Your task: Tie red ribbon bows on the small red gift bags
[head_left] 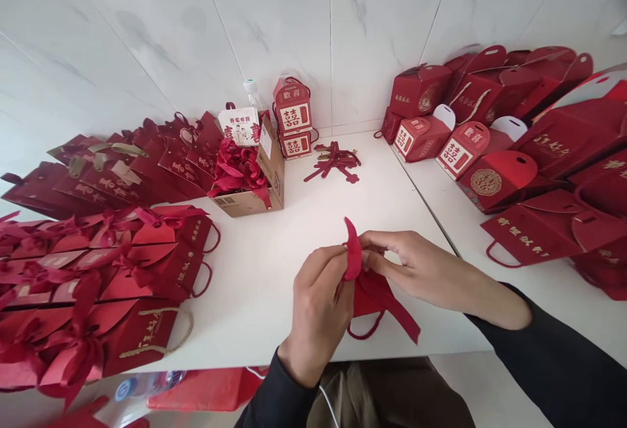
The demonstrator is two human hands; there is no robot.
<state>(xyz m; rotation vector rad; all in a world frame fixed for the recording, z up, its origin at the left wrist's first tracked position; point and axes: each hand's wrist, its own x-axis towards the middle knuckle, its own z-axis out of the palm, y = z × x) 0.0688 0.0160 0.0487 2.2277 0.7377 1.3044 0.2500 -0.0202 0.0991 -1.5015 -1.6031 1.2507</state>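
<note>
At the table's front edge a red ribbon (392, 307) runs between my two hands, one loop standing up and a loose tail hanging to the right. My left hand (321, 297) is closed on the ribbon from the left. From the right, my right hand (404, 261) pinches it with thumb and forefinger near the loop. Below the hands sits a red gift box (365, 302) with a dark red cord handle (365, 336); most of it is hidden by the hands and ribbon.
Rows of red boxes tied with bows (147, 258) cover the left side, red bags (112, 166) behind them. A cardboard box (272, 196) of ribbons stands near the wall, beside stacked small boxes (294, 117) and flat red strips (336, 161). More red boxes (494, 180) fill the right.
</note>
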